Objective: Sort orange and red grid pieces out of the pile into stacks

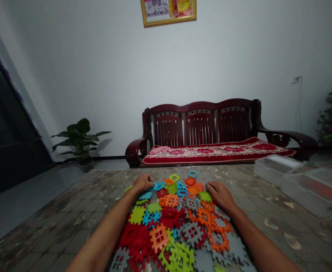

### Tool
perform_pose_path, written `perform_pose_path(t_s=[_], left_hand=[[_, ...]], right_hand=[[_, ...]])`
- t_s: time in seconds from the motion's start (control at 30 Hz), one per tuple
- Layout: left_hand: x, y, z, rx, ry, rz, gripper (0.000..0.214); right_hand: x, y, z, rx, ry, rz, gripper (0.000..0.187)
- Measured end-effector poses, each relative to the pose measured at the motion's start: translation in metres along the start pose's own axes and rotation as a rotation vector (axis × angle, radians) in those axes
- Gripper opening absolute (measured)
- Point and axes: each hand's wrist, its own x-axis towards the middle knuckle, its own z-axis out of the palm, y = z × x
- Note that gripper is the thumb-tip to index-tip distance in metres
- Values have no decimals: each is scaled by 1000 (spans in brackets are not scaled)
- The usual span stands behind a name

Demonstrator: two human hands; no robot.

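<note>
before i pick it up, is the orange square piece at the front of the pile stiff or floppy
The orange plastic lattice piece looks stiff, keeping its flat square shape on the red pieces. Being mostly open grid, it is probably light for its size. Its notched edges may snag neighbouring pieces.

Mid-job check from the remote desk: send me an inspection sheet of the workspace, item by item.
surface: mottled grey-brown tabletop, pieces heaped on its middle.
job's things: multicoloured interlocking plastic blocks in a loose pile.
clutter: two clear plastic storage boxes at the right.
grippers: left hand curled at the pile's far edge; right hand resting on its right side; any grip cannot be told.
cables: white cord on the far wall.
surroundings: dark red wooden bench, floral cushion, potted plant.
</note>
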Motion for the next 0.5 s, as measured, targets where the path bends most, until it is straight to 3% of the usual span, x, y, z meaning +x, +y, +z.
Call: perform_pose_path(t_s=[0.13, 0.27, 0.37, 0.4, 0.5], left_hand=[[-11, 12, 0, -56, 19, -17, 26], [-39, 40, -6, -138, 15, 33, 36], [-90, 60, -7, -190, -8, 141, 54], [-113, 63, -4, -174, -19, 238, 64], [-186, 61, 19, -17, -122, 358, 112]], right_hand=[[-1, -3, -1, -55, 11, -2, 44], [1, -8, -4, -82, -7, -8, 44], [2, -9, -8, -46, -33, 2, 45], [2, -10, -9, -30, -49, 8, 46], [-1, -17, -11, -11, -90, 51, 48]])
